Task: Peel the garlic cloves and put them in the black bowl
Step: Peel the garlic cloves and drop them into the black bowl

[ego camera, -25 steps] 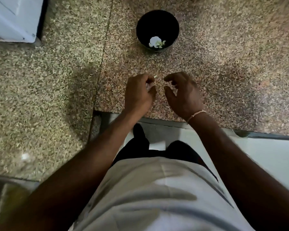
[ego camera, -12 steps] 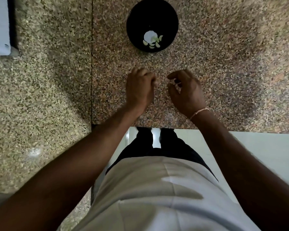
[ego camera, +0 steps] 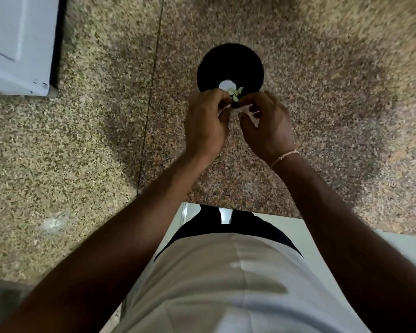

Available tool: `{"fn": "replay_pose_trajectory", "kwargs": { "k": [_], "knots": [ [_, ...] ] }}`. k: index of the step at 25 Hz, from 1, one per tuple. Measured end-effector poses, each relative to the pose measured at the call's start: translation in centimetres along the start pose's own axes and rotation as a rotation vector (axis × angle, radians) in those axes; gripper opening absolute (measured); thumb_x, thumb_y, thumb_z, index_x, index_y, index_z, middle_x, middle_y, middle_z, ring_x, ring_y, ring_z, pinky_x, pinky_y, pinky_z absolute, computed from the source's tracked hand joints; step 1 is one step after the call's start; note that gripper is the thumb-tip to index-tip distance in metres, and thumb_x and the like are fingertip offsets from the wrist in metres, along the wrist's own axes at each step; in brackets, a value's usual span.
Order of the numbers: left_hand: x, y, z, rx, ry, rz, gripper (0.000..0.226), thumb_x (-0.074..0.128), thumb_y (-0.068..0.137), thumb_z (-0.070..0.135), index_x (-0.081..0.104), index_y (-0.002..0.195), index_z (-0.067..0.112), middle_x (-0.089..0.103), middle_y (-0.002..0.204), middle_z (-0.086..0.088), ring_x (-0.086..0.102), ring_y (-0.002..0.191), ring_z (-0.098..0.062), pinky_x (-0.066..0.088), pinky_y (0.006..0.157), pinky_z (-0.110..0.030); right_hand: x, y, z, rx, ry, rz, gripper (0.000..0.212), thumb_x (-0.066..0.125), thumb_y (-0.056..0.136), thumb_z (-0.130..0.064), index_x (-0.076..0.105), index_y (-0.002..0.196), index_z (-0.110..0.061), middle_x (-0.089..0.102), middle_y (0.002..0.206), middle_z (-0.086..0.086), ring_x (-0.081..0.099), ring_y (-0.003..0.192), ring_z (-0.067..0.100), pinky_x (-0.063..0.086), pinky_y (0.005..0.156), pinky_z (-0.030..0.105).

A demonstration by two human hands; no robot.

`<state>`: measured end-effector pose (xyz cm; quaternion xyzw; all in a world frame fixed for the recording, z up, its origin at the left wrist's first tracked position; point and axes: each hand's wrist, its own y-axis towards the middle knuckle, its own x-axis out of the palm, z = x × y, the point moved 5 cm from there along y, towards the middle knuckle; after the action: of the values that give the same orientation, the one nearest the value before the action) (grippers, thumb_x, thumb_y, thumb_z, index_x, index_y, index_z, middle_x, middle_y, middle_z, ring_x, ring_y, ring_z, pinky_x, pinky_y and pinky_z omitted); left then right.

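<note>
1. Black bowl (ego camera: 228, 66) on a speckled granite countertop (ego camera: 334, 116), seen from above; several pale peeled garlic cloves (ego camera: 234, 93) lying at its bottom near the front rim.
2. Left hand (ego camera: 205, 126) just in front of the bowl, fingers curled inward toward the right hand; fingertips overlapping the bowl's near edge. Cannot tell what, if anything, is pinched there.
3. Right hand (ego camera: 267, 123) beside it, fingers curled the same way, thumb pointing toward the left hand; contents too small and blurred to tell. Thin pale bracelet (ego camera: 283, 157) on the right wrist.
4. White appliance corner (ego camera: 17, 44) at the far left of the countertop.
5. Light shirt (ego camera: 226, 284) at the bottom.
</note>
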<state>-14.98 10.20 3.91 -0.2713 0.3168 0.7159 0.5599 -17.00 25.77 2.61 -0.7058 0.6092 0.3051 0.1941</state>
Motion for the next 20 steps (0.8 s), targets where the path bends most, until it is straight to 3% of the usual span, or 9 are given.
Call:
{"fn": "replay_pose_trajectory", "kwargs": {
  "k": [3, 6, 11, 17, 20],
  "knots": [
    [0.2, 3.0, -0.4, -0.05, -0.051, -0.002, 0.018, 0.077, 0.089, 0.015, 0.072, 0.105, 0.02, 0.07, 0.098, 0.009, 0.067, 0.095, -0.014, 0.059, 0.077, -0.033, -0.1, 2.6, -0.6, -0.022, -0.051, 0.026, 0.025, 0.06, 0.088, -0.022, 0.068, 0.11, -0.016, 0.068, 0.107, 0.001, 0.065, 0.094, 0.019, 0.057, 0.074, 0.043],
    [0.5, 3.9, -1.6, -0.075, -0.06, -0.039, 0.015, 0.074, 0.092, 0.018, 0.079, 0.107, 0.018, 0.077, 0.1, 0.003, 0.072, 0.092, -0.01, 0.061, 0.079, -0.035, -0.2, 3.5, -0.9, -0.047, -0.113, 0.029, 0.023, 0.06, 0.089, -0.023, 0.068, 0.109, -0.015, 0.068, 0.102, 0.002, 0.063, 0.091, 0.022, 0.052, 0.075, 0.036],
    [-1.4, -0.4, -3.2, -0.058, -0.129, -0.006, 0.015, 0.068, 0.097, 0.015, 0.078, 0.108, 0.013, 0.077, 0.099, 0.001, 0.071, 0.091, -0.014, 0.059, 0.078, -0.039, 1.6, 0.4, -1.0, -0.06, -0.092, -0.018, 0.023, 0.062, 0.09, -0.024, 0.068, 0.11, -0.016, 0.07, 0.107, 0.003, 0.064, 0.089, 0.025, 0.051, 0.074, 0.037],
    [-1.7, -7.2, -8.7, -0.341, -0.102, -0.115, 0.015, 0.069, 0.095, 0.013, 0.075, 0.11, 0.013, 0.075, 0.101, 0.0, 0.069, 0.091, -0.014, 0.059, 0.084, -0.038, 8.3, -4.0, -1.4, -0.011, -0.065, -0.277, 0.023, 0.064, 0.084, -0.019, 0.068, 0.106, -0.014, 0.072, 0.1, 0.009, 0.068, 0.086, 0.032, 0.055, 0.073, 0.039],
    [-0.6, -8.5, -9.6, -0.444, -0.115, -0.182, 0.015, 0.071, 0.094, 0.015, 0.077, 0.108, 0.014, 0.077, 0.101, -0.003, 0.071, 0.092, -0.018, 0.059, 0.085, -0.039, 9.9, -4.8, -1.4, 0.021, -0.069, -0.292, 0.019, 0.061, 0.087, -0.017, 0.07, 0.102, -0.011, 0.073, 0.094, 0.014, 0.069, 0.084, 0.036, 0.055, 0.071, 0.039]
  ]
}}
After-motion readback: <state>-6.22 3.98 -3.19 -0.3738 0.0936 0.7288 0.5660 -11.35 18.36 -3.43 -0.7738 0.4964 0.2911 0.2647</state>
